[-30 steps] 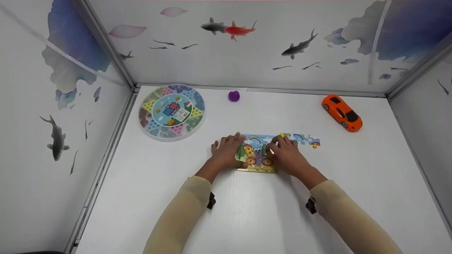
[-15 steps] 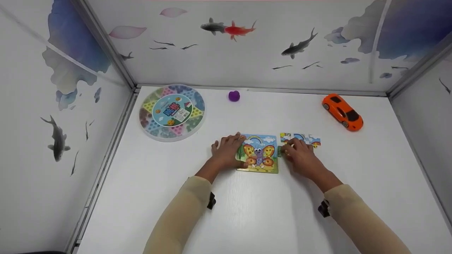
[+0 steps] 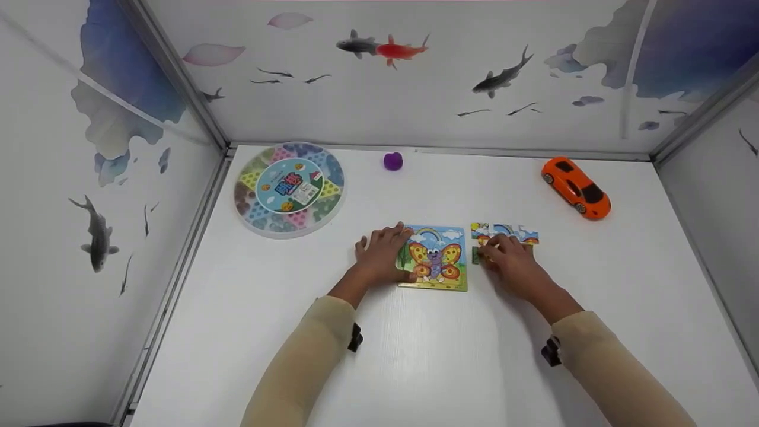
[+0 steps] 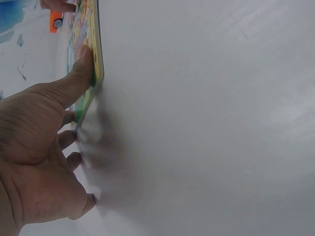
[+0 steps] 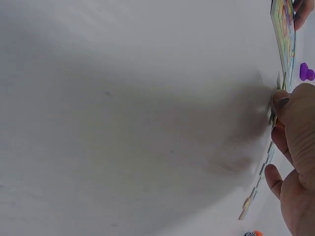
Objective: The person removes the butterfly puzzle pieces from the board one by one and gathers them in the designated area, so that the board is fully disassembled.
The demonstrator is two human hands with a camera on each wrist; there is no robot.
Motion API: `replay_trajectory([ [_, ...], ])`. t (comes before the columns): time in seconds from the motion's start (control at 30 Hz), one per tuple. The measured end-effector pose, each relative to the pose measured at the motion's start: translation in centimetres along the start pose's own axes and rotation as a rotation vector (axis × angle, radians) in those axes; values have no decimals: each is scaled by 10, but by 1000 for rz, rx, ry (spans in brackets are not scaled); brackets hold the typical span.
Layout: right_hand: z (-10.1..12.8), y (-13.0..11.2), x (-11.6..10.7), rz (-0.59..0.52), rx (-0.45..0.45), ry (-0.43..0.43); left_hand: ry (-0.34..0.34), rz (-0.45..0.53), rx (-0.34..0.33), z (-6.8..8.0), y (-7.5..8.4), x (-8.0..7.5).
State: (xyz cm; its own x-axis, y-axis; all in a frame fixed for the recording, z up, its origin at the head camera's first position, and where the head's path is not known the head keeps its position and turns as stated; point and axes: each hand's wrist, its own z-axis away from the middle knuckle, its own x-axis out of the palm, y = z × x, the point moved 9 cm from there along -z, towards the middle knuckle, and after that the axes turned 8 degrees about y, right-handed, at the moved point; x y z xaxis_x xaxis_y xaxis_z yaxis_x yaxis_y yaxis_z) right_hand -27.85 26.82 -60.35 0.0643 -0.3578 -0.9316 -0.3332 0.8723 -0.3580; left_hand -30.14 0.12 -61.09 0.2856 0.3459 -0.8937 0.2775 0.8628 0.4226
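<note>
A butterfly puzzle board [image 3: 436, 261] lies flat on the white table [image 3: 415, 356]. My left hand [image 3: 385, 252] rests on the table against its left edge, and the thumb [image 4: 81, 69] presses on the board [image 4: 94, 44]. Just right of the board, my right hand [image 3: 495, 252] pinches a small green puzzle piece [image 3: 475, 255] low on the table. A short row of loose joined pieces [image 3: 514, 232] lies right behind that hand. In the right wrist view the thumb [image 5: 281, 102] sits on the piece's edge [image 5: 274, 108]; the board [image 5: 285, 24] is beyond it.
A round game box [image 3: 289, 188] sits at the back left. A small purple object [image 3: 392, 161] lies near the back wall and an orange toy car [image 3: 575, 188] at the back right. Fish-patterned walls enclose the table on three sides.
My right hand moved right, off the board to the loose pieces, bringing a green piece with it. The butterfly picture now shows in full. My left hand stayed put.
</note>
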Motion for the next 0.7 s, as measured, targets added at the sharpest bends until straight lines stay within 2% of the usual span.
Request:
replay_trajectory([
  [0.47,-1,-3,-2,16,-40,36,-11,-12,-3,-3,-2,4],
  [0.7,-1,-2,-2,19,-18,40,-19,57,-10,0,-1,1],
])
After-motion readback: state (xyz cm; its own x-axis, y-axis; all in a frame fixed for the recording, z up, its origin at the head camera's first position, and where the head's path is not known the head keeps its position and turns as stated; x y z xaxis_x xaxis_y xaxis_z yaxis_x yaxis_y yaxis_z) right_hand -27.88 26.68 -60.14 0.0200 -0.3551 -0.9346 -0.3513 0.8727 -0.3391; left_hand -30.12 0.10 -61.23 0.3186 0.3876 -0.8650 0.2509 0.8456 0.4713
